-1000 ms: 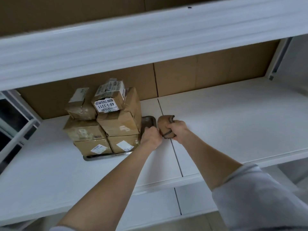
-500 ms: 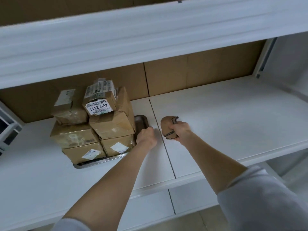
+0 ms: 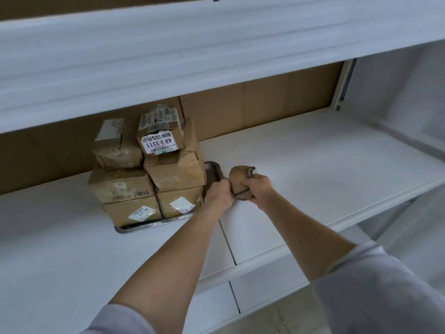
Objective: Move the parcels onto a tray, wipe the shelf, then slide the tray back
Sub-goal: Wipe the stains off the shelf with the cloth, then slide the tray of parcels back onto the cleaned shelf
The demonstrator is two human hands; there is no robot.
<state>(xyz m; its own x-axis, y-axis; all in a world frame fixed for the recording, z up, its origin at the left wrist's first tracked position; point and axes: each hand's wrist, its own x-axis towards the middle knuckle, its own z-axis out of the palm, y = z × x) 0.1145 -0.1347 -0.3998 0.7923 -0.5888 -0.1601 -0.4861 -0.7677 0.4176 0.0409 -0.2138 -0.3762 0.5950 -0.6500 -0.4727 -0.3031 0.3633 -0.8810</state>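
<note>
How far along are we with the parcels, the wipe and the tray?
Done: the parcels are stacked on the tray. In hand: the left hand grips the tray's right edge; the right hand holds a balled cloth. Left: sliding the tray back; whether the shelf is wiped, I cannot tell.

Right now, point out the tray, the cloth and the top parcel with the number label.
tray [image 3: 213, 174]: head view, bare right end.
cloth [image 3: 237, 175]: head view, bunched brown top.
top parcel [image 3: 159, 143]: head view, white number label.

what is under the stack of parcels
A metal tray: only its front rim and right end show. The parcels cover the rest.
</note>
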